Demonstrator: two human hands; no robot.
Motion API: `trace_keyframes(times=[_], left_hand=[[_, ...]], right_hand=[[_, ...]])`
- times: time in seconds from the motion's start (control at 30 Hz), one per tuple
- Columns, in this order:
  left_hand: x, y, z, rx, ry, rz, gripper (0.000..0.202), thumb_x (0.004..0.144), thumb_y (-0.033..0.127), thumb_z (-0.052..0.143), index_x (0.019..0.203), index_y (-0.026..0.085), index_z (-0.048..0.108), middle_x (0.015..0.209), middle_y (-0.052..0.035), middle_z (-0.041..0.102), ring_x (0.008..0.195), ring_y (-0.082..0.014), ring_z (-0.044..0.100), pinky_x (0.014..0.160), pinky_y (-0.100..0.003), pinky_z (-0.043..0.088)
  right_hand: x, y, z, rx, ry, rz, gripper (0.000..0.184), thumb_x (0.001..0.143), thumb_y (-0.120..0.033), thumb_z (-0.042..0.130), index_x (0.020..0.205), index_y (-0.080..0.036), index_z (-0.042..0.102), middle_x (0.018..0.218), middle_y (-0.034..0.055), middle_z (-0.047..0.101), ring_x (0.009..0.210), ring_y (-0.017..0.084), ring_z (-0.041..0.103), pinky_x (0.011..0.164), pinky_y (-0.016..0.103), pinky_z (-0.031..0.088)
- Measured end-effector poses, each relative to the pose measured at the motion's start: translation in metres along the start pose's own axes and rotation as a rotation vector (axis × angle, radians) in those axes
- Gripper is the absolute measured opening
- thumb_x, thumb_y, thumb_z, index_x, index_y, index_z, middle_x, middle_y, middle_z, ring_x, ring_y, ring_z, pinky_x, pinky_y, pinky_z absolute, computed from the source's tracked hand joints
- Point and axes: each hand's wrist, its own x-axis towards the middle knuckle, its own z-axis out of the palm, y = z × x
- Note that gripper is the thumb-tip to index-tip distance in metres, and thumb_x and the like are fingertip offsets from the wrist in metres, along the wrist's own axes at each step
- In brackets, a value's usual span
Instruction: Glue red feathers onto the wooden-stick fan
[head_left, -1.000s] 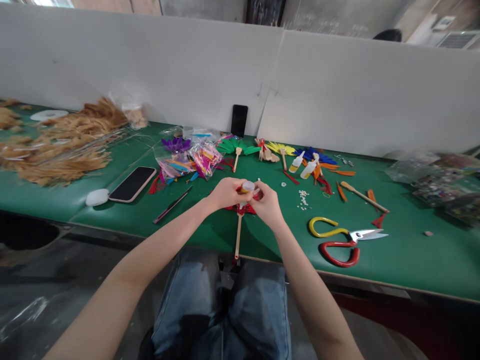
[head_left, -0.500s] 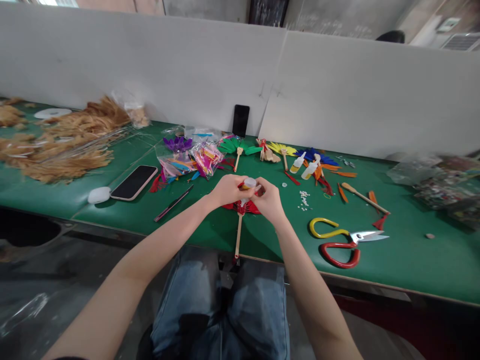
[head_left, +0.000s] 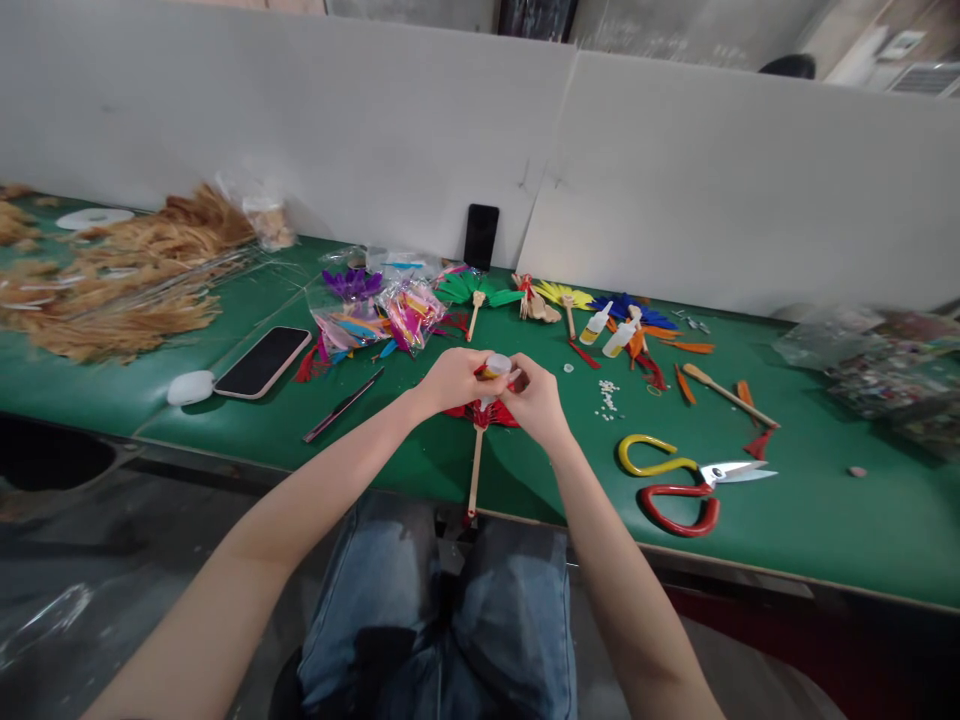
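Both hands meet over a small red feather fan (head_left: 480, 414) that lies on the green table (head_left: 420, 460), its wooden stick handle (head_left: 475, 470) pointing toward me. My left hand (head_left: 450, 380) is closed around a small glue bottle (head_left: 495, 368), tipped nozzle-down onto the red feathers. My right hand (head_left: 536, 400) is pinched close against the bottle and the fan's top; what its fingertips hold is hidden.
Red and yellow scissors (head_left: 679, 480) lie to the right, white beads (head_left: 606, 396) just beyond my hands. Bags of coloured feathers (head_left: 382, 320), finished fans (head_left: 472, 290), two glue bottles (head_left: 607, 332), a phone (head_left: 262, 362), a thin tool (head_left: 343, 405) and tan feather piles (head_left: 127, 280) surround the spot.
My hands stay together over the red fan with only slight shifts; the camera has tilted a little.
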Motion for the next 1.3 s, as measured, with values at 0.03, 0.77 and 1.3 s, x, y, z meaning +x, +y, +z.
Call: trace_keyframes(times=[0.03,0.77,1.3], left_hand=[[0.000,0.000,0.000,-0.006,0.002,0.004,0.029,0.078,0.040,0.053,0.060,0.017,0.050,0.055,0.0033,0.047,0.052,-0.0096,0.039,0.049,-0.021,0.029],[-0.018,0.005,-0.010,-0.040,-0.004,-0.048,0.028,0.079,0.040,0.055,0.066,0.016,0.058,0.058,0.0017,0.055,0.054,-0.0099,0.046,0.050,-0.020,0.032],[-0.009,0.002,0.004,-0.095,-0.020,-0.097,0.025,0.078,0.038,0.055,0.067,0.016,0.058,0.060,0.0024,0.053,0.057,-0.0102,0.044,0.053,-0.021,0.033]], right_hand=[[0.000,0.000,0.000,-0.004,0.001,-0.005,0.007,0.067,-0.021,0.051,0.067,-0.021,0.044,0.053,-0.0078,0.035,0.050,0.010,0.032,0.049,0.022,0.023],[-0.006,-0.016,0.005,-0.031,-0.050,0.014,0.007,0.067,-0.023,0.053,0.070,-0.021,0.048,0.054,-0.0064,0.044,0.050,0.010,0.038,0.049,0.022,0.027],[-0.002,-0.005,-0.006,-0.087,-0.062,0.012,0.007,0.067,-0.021,0.053,0.072,-0.021,0.049,0.056,-0.0056,0.047,0.051,0.011,0.040,0.049,0.022,0.028]])
